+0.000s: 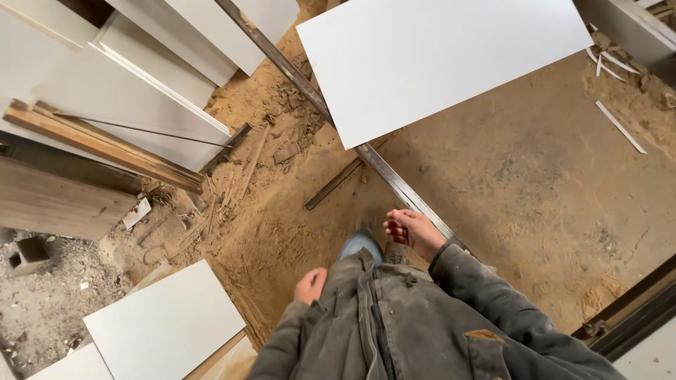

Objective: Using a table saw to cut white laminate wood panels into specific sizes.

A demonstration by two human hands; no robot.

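Head view looks down: right hand (415, 232) hangs empty, fingers loosely curled, just beside the metal rail (394, 181) under a white panel (451, 60). Left hand (310, 286) rests against the grey jacket (394, 331); its fingers are hidden.

A single head-worn camera looks steeply down from standing height past the jacket (422, 324) at the sawdust floor (535, 190).

No packages, signs or screens show anywhere around the hands. The only label-like thing is a small rust-orange rectangular patch (483, 335) sewn on the grey jacket, just below and behind the right hand (414, 232).
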